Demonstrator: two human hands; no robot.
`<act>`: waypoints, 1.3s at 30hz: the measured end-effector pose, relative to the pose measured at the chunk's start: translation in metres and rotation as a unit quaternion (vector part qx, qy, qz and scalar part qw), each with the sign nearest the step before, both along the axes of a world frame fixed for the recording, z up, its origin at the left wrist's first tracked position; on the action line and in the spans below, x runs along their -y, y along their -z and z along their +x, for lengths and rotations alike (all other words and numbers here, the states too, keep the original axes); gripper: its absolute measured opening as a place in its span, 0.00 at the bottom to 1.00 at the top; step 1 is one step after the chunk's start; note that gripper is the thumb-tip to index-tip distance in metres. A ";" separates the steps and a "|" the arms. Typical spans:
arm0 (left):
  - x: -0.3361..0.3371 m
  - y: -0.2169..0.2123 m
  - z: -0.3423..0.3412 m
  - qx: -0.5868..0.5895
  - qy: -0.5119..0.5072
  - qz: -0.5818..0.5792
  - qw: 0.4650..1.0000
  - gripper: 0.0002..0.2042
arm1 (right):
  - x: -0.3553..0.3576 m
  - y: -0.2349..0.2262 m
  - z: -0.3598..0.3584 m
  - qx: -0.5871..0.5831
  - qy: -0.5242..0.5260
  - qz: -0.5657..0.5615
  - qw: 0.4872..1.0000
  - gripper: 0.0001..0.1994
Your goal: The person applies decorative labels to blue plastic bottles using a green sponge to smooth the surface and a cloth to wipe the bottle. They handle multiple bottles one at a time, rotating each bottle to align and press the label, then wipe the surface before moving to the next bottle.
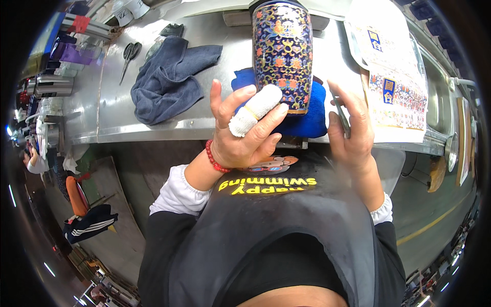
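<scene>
A tall dark-blue vase-shaped vessel point(282, 48) with colourful floral patterning lies on a folded bright-blue cloth point(318, 110) at the bench's near edge. My left hand point(240, 128) is beside its lower end with fingers spread. One of its fingers is wrapped in white cloth point(255, 110) held by a yellowish band, and a red bead bracelet circles the wrist. To the right of the vessel, my right hand point(355, 128) pinches a thin, flat grey-green tool point(341, 115) between thumb and fingers. The tool's exact kind cannot be made out.
A grey-blue towel point(166, 82) and black scissors point(129, 59) lie on the metal bench point(115, 112) at left. Printed decal sheets point(394, 87) with colourful patterns lie at right, near a metal sink point(440, 97). White cups point(130, 11) stand at the far left.
</scene>
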State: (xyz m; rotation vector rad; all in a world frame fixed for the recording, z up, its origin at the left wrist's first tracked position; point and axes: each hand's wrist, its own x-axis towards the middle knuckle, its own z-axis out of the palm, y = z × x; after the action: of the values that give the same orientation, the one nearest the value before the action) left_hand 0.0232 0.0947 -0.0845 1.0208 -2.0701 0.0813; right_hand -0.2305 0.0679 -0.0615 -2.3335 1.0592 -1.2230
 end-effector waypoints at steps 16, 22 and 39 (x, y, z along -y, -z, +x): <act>-0.011 0.013 0.008 -0.056 -0.008 -0.016 0.998 0.23 | 0.014 -0.053 0.021 -0.083 -0.163 -0.026 0.983 0.11; 0.000 0.002 0.003 0.018 0.009 -0.036 0.999 0.21 | 0.022 -0.035 0.020 0.225 -0.015 0.321 0.920 0.08; 0.030 -0.033 0.001 0.017 -0.034 0.048 0.998 0.30 | 0.037 -0.025 0.038 0.315 0.028 0.323 0.892 0.15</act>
State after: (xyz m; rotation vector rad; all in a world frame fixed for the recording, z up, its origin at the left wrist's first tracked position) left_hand 0.0237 0.0648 -0.0511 1.1555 -2.0869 0.0336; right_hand -0.1924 0.0311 -0.0366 -1.2865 1.0671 -1.2594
